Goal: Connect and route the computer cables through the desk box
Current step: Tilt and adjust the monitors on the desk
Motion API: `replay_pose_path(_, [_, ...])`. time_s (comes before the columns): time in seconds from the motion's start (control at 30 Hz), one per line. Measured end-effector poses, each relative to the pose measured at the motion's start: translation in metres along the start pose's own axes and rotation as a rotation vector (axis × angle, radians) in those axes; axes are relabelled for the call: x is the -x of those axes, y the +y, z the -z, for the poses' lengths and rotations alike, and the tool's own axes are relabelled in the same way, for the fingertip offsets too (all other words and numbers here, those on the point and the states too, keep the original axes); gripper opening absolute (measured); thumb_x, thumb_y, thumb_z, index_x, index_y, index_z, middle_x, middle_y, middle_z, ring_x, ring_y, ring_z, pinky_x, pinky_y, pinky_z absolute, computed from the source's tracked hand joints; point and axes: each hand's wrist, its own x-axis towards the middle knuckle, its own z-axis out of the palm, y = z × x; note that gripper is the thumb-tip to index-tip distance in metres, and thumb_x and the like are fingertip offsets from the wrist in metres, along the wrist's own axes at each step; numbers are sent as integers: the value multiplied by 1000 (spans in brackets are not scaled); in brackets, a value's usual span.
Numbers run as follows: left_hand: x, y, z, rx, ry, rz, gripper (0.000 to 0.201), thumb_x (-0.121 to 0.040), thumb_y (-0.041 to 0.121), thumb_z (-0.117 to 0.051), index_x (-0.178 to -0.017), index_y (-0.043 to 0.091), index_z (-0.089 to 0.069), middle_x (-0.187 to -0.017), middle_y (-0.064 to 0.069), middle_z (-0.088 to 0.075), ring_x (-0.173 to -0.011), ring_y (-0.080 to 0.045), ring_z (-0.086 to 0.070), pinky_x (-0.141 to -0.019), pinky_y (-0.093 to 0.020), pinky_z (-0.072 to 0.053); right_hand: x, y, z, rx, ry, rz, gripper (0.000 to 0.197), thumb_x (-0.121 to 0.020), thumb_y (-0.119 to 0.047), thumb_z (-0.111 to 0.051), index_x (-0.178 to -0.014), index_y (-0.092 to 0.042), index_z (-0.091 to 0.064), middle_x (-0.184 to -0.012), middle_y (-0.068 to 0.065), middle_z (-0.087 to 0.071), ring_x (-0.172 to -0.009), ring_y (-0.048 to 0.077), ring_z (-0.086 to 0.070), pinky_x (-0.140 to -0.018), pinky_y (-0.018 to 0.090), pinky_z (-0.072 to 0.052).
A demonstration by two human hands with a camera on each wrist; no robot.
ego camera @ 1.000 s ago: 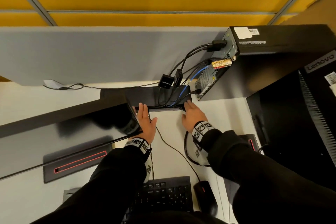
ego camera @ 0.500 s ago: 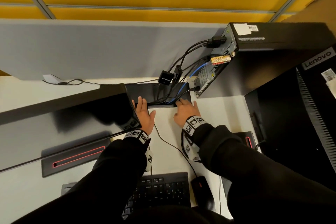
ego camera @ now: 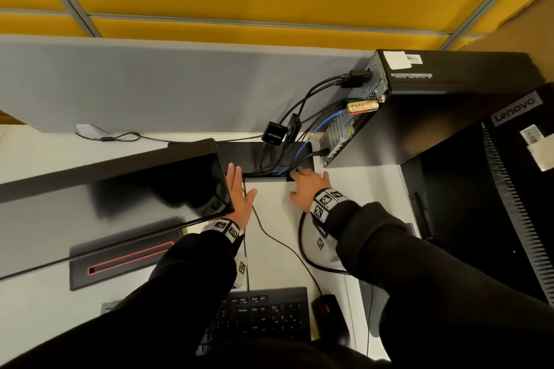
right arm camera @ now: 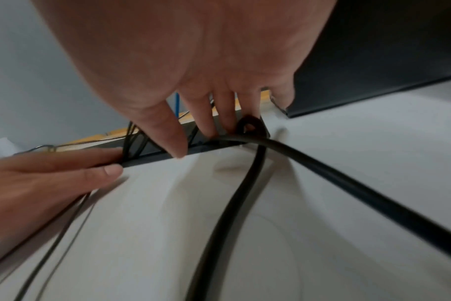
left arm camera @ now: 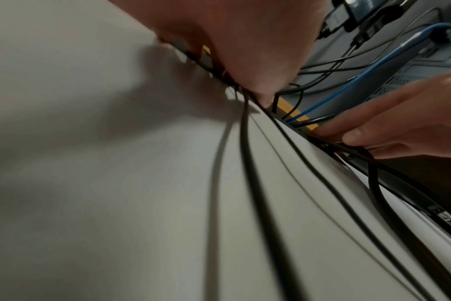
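The black desk box (ego camera: 239, 153) is sunk into the white desk, with its front edge (right arm camera: 152, 159) nearest me. Several black cables and a blue cable (ego camera: 319, 128) run from the back of the computer (ego camera: 449, 105) down into it. My left hand (ego camera: 236, 184) lies flat at the box's left front corner, fingers straight. My right hand (ego camera: 305, 180) presses spread fingertips (right arm camera: 178, 150) on the right part of that edge. A thick black cable (right arm camera: 322, 175) passes under the right hand into the box. Thin black cables (left arm camera: 247, 163) cross the desk under the left hand (left arm camera: 245, 51).
A black monitor (ego camera: 120, 189) stands tight against my left hand, its base (ego camera: 126, 255) below. A second monitor (ego camera: 509, 219) fills the right. Keyboard (ego camera: 263, 320) and mouse (ego camera: 326, 308) lie near me. A grey partition (ego camera: 150, 84) backs the desk. An adapter (ego camera: 273, 135) hangs above the box.
Both hands stay at the box's front edge. The right hand has slid a little to the left along it. The view has shifted slightly.
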Motion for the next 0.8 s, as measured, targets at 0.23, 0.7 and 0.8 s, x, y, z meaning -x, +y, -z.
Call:
replay_pose_path(0.23, [57,-48,20,-277,-54,97,69,-99,57,-45,-150,11,-41,-153,-15,-43,-139,-35,-42,-117,-47,-29,20,-36,-21,13,225,150,53,-98,-25,-48,-150,-19,-41,-142,7,-54,-127,29,-52,-106,43,-41])
replay_pose_path(0.7, [100,-115,53,-459,-96,143,89,-79,27,-69,-158,24,-28,-161,-1,-32,-150,-28,-27,-126,-50,-20,16,-63,-28,-422,271,-59,50,-101,-16,-49,-150,-18,-39,-152,7,-45,-132,28,-51,-105,40,-48])
replay_pose_path(0.8, [99,-131,68,-491,-124,60,86,-73,15,-66,-154,27,-38,-150,-2,-49,-135,-29,-47,-116,-41,-36,14,-66,-33,-533,262,-98,52,-102,-15,-49,-152,-19,-34,-149,8,-49,-129,27,-55,-102,37,-49])
